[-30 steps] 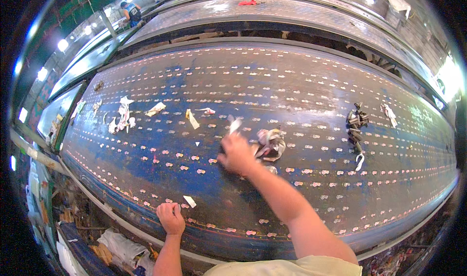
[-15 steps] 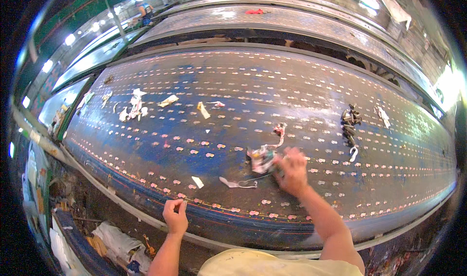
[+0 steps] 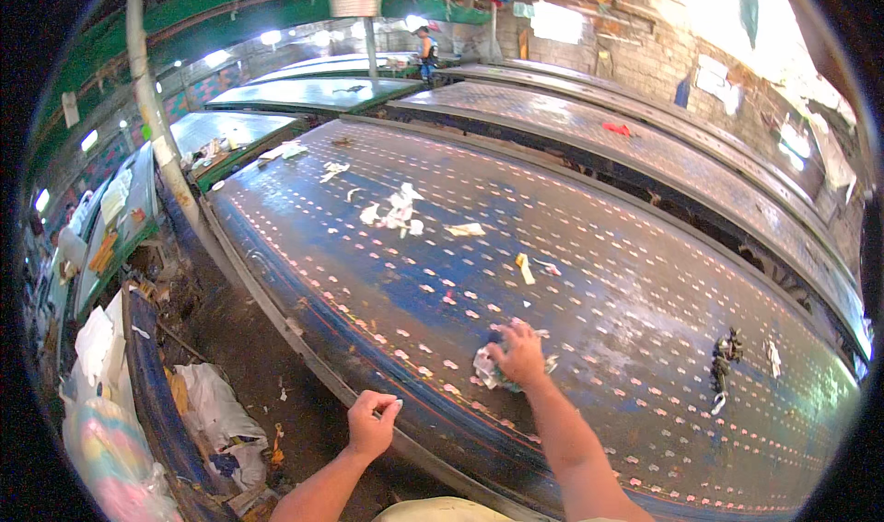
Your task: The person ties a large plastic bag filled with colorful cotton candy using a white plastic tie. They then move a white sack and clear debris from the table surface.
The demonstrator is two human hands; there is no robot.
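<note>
My right hand (image 3: 521, 354) presses down, fingers bent, on a bunched wad of whitish cloth scraps (image 3: 486, 367) on the long printed table (image 3: 589, 338). Part of the wad is hidden under the palm, so I cannot tell all that is in it. Just over the table's near edge, my left hand (image 3: 371, 427) is closed in a pinch. A tiny white bit shows at its fingertips, too small to name. Beyond the right hand lie a yellow scrap (image 3: 525, 268) and a cream scrap (image 3: 466, 230).
White scraps (image 3: 396, 211) lie farther left on the table. A dark twisted cloth strip (image 3: 725, 361) and a white scrap (image 3: 773, 359) lie right. Bags (image 3: 216, 411) sit below the near edge. A pole (image 3: 157, 98) rises left; a person (image 3: 426, 54) stands far back.
The view has swung left. My right hand has brought the wad leftward over the table, and the loose white pieces near the front edge no longer show. My left hand remains pinched.
</note>
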